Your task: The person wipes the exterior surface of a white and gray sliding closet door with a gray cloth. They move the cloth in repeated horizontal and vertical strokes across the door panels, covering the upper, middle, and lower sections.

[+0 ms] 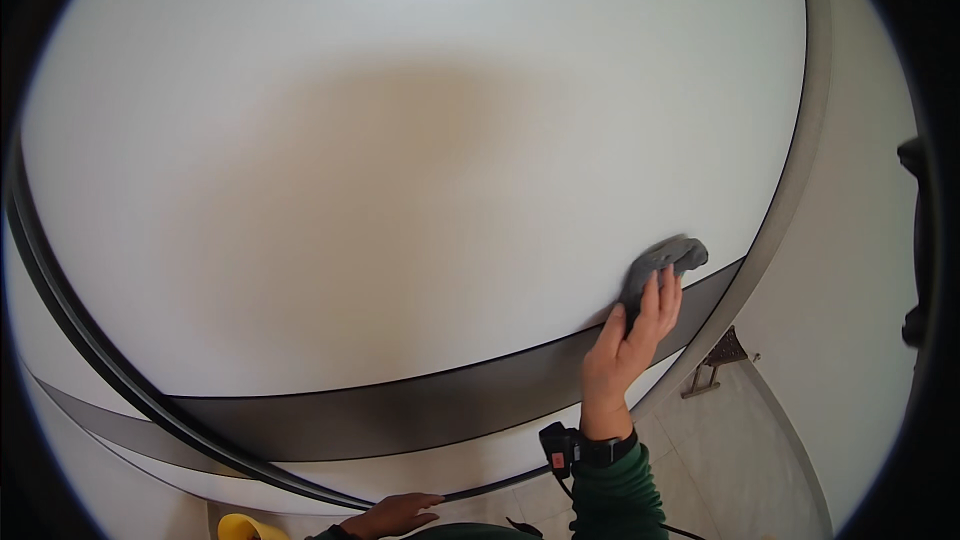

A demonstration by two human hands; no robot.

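My right hand [630, 340] presses a grey cloth [655, 265] against a large white glossy panel [480, 200], close to its right edge. The fingers lie over the cloth, just above a wide dark grey band [420, 410] that crosses the panel. A black strap with a small box is on the right wrist. Low in the view, my left hand [398, 514] is by the panel's bottom edge with its fingers stretched out and nothing in them. Whether it touches the panel I cannot tell.
A black-edged frame [90, 335] runs down the left, beside a second white panel with a grey band. A yellow container [245, 528] stands at the lower left. On the tiled floor [690, 450] at right, a dark object with metal legs [722, 352] is near the wall [850, 270].
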